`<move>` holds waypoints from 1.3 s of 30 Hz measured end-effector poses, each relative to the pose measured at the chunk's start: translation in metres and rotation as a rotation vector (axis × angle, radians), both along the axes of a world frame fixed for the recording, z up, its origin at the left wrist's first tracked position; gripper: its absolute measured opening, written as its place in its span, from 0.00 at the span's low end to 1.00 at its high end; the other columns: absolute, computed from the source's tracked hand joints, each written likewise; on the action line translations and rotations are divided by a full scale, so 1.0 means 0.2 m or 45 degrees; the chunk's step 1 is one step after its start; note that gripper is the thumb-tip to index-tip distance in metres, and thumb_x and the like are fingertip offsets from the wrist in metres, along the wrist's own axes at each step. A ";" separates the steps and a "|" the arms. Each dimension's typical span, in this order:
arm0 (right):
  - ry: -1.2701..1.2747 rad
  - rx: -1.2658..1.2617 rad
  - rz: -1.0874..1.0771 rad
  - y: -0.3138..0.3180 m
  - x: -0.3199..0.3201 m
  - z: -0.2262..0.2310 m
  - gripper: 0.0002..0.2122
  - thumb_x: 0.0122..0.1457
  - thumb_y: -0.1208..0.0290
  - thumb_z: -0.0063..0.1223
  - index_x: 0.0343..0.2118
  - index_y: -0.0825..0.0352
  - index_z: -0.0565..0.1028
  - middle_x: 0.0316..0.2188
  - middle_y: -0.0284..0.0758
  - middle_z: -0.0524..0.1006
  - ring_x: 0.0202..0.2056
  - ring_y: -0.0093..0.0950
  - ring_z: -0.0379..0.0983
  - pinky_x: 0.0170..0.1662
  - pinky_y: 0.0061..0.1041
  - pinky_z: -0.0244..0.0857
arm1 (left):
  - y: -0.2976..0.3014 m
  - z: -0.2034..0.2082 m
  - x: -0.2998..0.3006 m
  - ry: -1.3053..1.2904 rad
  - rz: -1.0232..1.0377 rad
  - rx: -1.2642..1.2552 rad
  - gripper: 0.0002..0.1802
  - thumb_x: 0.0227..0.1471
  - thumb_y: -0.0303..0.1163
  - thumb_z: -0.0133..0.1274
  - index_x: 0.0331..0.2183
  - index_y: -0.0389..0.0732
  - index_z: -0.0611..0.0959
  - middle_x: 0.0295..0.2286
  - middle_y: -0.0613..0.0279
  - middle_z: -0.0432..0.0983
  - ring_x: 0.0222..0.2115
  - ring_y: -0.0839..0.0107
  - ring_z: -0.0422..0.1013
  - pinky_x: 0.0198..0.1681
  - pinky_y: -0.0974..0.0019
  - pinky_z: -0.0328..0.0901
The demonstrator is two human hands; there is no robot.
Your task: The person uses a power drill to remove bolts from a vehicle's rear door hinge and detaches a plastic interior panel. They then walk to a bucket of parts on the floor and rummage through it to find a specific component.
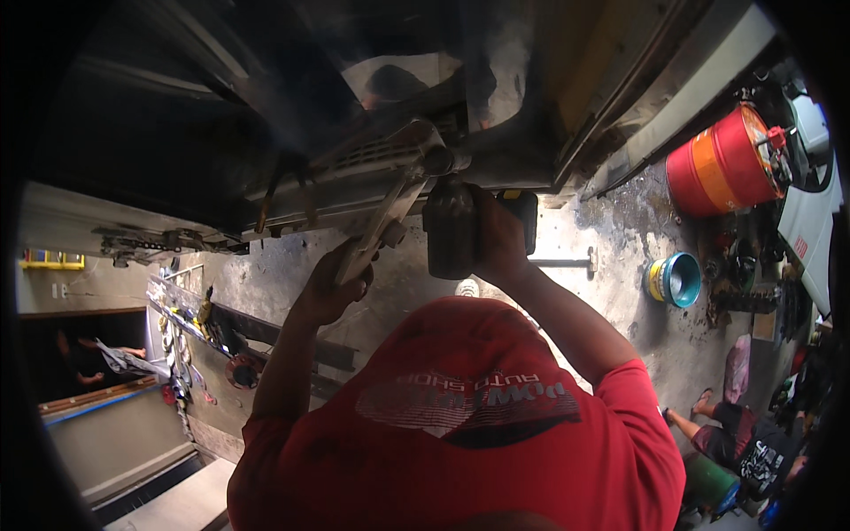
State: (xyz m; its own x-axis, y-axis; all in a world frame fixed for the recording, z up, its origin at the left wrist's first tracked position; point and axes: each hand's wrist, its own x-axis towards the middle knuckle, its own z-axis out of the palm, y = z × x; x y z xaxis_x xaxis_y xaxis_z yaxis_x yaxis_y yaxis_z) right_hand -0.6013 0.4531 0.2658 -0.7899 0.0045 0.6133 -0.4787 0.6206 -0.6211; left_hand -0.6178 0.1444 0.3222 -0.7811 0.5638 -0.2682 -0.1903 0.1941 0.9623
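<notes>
My left hand (335, 288) is wrapped round the lower end of a long, pale metal arm (382, 221) with a short round stub on its side. The arm slants up to a curved end under a dark vehicle body (292, 97). In my right hand (501, 237) is a dark cordless power tool, apparently an impact wrench (452, 232), with a black and yellow battery (529, 217). Its nose points up at a round metal socket-like piece (440, 161) by the arm's upper end; whether they touch I cannot tell.
A long-handled hammer (591, 263) lies on the concrete floor to the right. Beyond are a teal bucket (680, 280) and a red drum (708, 168) with an orange band. One person (753, 451) is low at the right, another (97, 354) at the far left beyond a rail (257, 332).
</notes>
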 end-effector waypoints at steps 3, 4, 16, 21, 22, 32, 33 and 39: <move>-0.170 -0.008 0.078 -0.02 0.00 0.03 0.37 0.50 0.67 0.72 0.62 0.72 0.65 0.42 0.47 0.80 0.39 0.44 0.82 0.42 0.40 0.77 | -0.05 -0.01 0.01 -0.086 0.121 -0.037 0.37 0.46 0.27 0.56 0.60 0.31 0.71 0.29 0.64 0.73 0.27 0.77 0.68 0.31 0.71 0.65; -0.226 -0.001 0.104 -0.03 -0.01 0.03 0.38 0.50 0.66 0.73 0.62 0.71 0.65 0.42 0.47 0.81 0.39 0.44 0.82 0.42 0.39 0.76 | -0.07 -0.01 0.02 -0.103 0.131 -0.002 0.37 0.46 0.26 0.56 0.60 0.32 0.71 0.29 0.64 0.73 0.27 0.77 0.68 0.31 0.71 0.65; -0.800 -0.767 0.507 -0.08 -0.01 -0.01 0.36 0.48 0.65 0.74 0.60 0.70 0.69 0.43 0.45 0.82 0.42 0.43 0.82 0.44 0.39 0.76 | -0.31 0.10 0.10 0.161 0.176 0.075 0.38 0.47 0.28 0.61 0.61 0.33 0.73 0.34 0.67 0.75 0.33 0.77 0.68 0.38 0.71 0.65; -1.052 -1.210 0.606 -0.12 0.00 0.19 0.29 0.56 0.66 0.67 0.59 0.67 0.70 0.44 0.42 0.81 0.41 0.39 0.82 0.44 0.36 0.78 | -0.33 0.00 0.15 0.071 0.268 0.357 0.38 0.46 0.26 0.64 0.60 0.32 0.74 0.35 0.64 0.76 0.34 0.76 0.70 0.37 0.68 0.67; -1.146 -1.357 0.632 -0.12 0.00 0.24 0.27 0.58 0.66 0.65 0.59 0.66 0.70 0.44 0.42 0.81 0.40 0.38 0.82 0.43 0.35 0.78 | -0.33 -0.04 0.15 0.050 0.315 0.431 0.37 0.46 0.25 0.65 0.59 0.32 0.74 0.35 0.63 0.77 0.34 0.75 0.71 0.37 0.68 0.67; -1.682 -2.102 0.611 -0.12 0.04 0.62 0.23 0.70 0.46 0.44 0.52 0.62 0.76 0.41 0.42 0.81 0.38 0.36 0.81 0.41 0.38 0.79 | -0.37 0.00 0.05 0.067 0.398 0.375 0.42 0.43 0.28 0.68 0.59 0.30 0.71 0.51 0.48 0.79 0.52 0.60 0.77 0.56 0.62 0.72; -1.666 -2.079 0.620 -0.12 0.04 0.63 0.23 0.70 0.46 0.44 0.53 0.62 0.76 0.41 0.42 0.81 0.38 0.36 0.81 0.42 0.38 0.79 | -0.39 -0.02 0.05 0.098 0.468 0.306 0.42 0.43 0.28 0.68 0.59 0.30 0.71 0.51 0.48 0.79 0.51 0.60 0.77 0.55 0.62 0.73; -1.264 -1.797 0.784 -0.05 0.02 0.40 0.26 0.62 0.68 0.60 0.63 0.61 0.66 0.49 0.40 0.79 0.46 0.33 0.80 0.50 0.34 0.77 | -0.45 -0.07 -0.04 0.170 0.425 0.420 0.39 0.47 0.29 0.68 0.59 0.32 0.72 0.49 0.48 0.79 0.49 0.58 0.78 0.49 0.57 0.76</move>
